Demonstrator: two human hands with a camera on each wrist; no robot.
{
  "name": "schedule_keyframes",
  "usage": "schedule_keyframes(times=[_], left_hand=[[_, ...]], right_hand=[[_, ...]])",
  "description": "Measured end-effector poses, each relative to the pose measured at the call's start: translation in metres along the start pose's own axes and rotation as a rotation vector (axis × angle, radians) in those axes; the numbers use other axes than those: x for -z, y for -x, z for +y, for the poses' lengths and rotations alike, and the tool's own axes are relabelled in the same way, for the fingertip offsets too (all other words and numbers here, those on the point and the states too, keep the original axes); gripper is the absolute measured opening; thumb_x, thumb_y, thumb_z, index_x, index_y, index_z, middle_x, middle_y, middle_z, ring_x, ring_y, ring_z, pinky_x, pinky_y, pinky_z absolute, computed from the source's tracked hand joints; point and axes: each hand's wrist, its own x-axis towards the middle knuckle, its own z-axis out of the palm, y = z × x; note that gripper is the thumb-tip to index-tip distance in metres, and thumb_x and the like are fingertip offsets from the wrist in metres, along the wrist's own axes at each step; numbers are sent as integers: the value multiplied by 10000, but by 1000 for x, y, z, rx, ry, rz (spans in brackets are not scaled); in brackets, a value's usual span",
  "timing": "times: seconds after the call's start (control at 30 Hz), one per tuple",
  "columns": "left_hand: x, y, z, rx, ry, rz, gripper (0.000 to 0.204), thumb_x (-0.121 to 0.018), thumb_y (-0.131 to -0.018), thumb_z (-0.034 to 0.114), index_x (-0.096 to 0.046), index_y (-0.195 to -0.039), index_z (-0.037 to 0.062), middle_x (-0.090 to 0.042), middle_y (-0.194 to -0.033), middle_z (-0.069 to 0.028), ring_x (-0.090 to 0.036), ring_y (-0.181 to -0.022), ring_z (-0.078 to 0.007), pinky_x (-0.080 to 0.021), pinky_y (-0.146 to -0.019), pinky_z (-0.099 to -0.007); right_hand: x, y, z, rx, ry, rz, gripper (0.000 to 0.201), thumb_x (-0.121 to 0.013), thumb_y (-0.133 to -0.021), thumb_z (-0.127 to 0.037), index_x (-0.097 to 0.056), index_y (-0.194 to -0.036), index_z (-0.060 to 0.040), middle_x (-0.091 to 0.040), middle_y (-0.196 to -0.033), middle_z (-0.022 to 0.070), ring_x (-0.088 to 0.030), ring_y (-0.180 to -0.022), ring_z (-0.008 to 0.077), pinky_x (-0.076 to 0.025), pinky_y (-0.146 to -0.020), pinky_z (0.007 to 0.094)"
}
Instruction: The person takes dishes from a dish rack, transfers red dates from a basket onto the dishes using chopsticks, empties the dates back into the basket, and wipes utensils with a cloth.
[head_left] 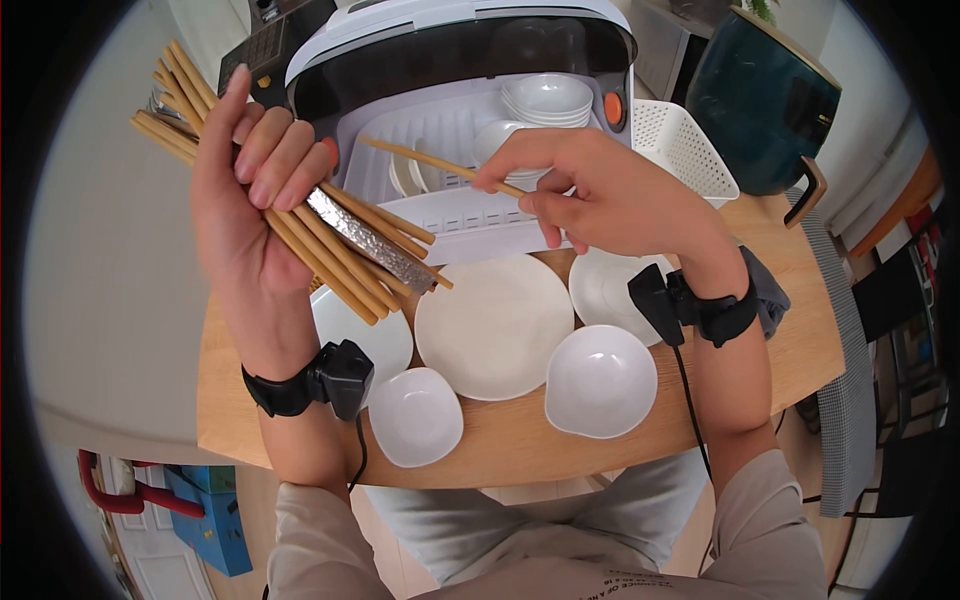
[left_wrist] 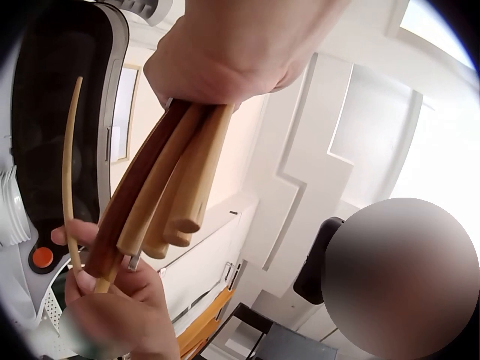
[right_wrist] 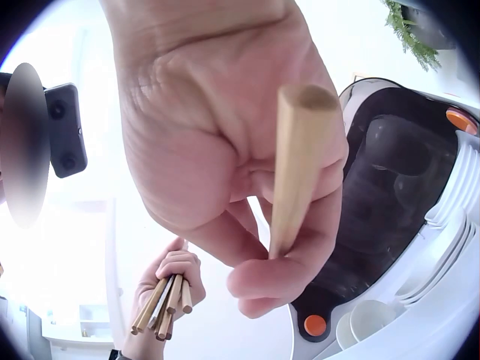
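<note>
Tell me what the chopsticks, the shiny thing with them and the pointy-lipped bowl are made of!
Chopsticks: probably wood or bamboo, smooth, from their tan-brown color. Silvery piece: looks like metal, its bumpy finish catching bright glints. Pointy-lipped bowl: perhaps glazed ceramic, white with glossy highlights, but could be plastic.

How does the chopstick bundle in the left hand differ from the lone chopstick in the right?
Number: the chopstick bundle has several sticks; the lone chopstick is just one.
Hold: the left hand curls its fingers round the bundle; the right hand pinches the lone chopstick.
Makeup: a silver textured piece lies among the bundle's sticks; the lone chopstick is plain tan.
Shared: both show tan sticks, sloping down rightward in the head view.
</note>
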Motion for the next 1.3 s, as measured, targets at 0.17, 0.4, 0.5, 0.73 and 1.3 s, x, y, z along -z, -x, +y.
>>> schedule_keyframes(times=[0.17, 0.4, 0.5, 0.73, 1.3], left_hand=[[10, -5, 2, 72, 99, 12, 346, -487, -966, 86, -390, -636, 115, -322, -491, 39, -308, -390, -74, -316, -369, -235], [19, -12, 1, 129, 162, 15, 350, -484, -968, 102, -397, -630, 122, -319, -482, 41, -312, -386, -79, -316, -361, -244], [18, -13, -2, 162, 141, 32, 345, -507, -963, 106, -405, -633, 125, -319, -483, 47, -311, -384, -76, -312, -358, -242], [16, -13, -20, 314, -33, -31, 341, -466, -1027, 251, -414, -744, 69, -326, -532, 33, -333, -418, -68, -342, -402, -218], [111, 105, -74, 640, 600, 179, 308, -479, -1014, 225, -450, -758, 56, -366, -571, 18, -369, -466, -79, -367, -456, -212]], right_hand=[[-6, 0, -7, 93, -14, 139, 293, -545, -848, 55, -619, -1127, 5, -667, -963, 85, -500, -564, 117, -442, -538, 268], [-9, -6, -10, 56, -28, 185, 353, -532, -825, 47, -621, -1160, -22, -634, -901, 53, -495, -544, 112, -417, -508, 270], [-17, -13, -9, 334, 77, 361, 420, -486, -846, 101, -603, -1232, -19, -551, -1192, 107, -492, -651, 9, -367, -537, 187], [-34, -31, -22, 634, -118, 480, 266, -566, -889, -61, -669, -1133, -40, -592, -1176, 135, -599, -763, 182, -498, -680, 292], [-107, 40, 44, 338, 341, 257, 120, -605, -862, 33, -659, -968, 31, -674, -870, 40, -613, -774, 107, -500, -684, 240]])
